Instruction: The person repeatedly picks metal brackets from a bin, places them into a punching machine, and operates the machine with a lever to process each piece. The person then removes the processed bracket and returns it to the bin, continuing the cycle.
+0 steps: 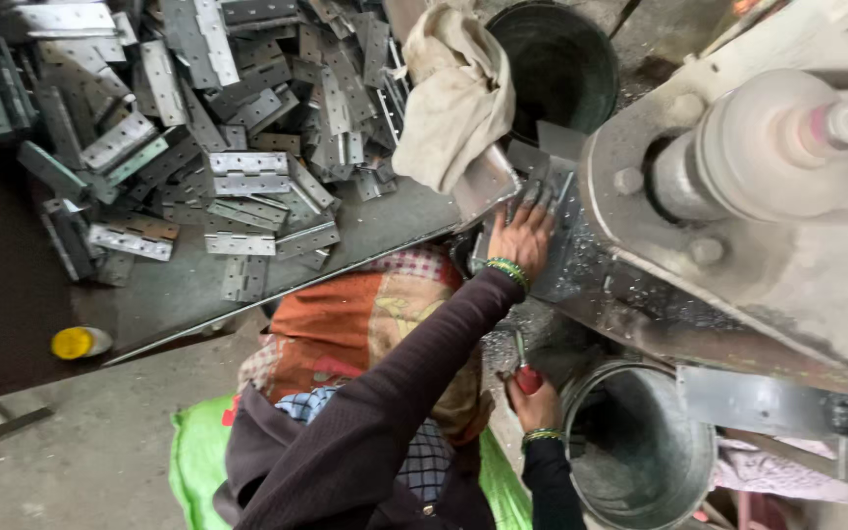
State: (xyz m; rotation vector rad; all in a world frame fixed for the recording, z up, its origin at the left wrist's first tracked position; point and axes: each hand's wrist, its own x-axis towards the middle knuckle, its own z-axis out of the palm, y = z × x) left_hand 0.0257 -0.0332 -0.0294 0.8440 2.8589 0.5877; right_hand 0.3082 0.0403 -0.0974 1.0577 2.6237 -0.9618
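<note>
The grey machine fills the right side; left of it the worktop carries a heap of metal hinges, with a cream cloth draped at the worktop's near end and a dark bucket just beyond the cloth. Below the machine stands a shiny steel bucket. The left hand lies against the machine's front, its grip spread flat over a hinge plate there, while the right hand, beside the steel bucket, has its grip pinched on a red-handled tool.
</note>
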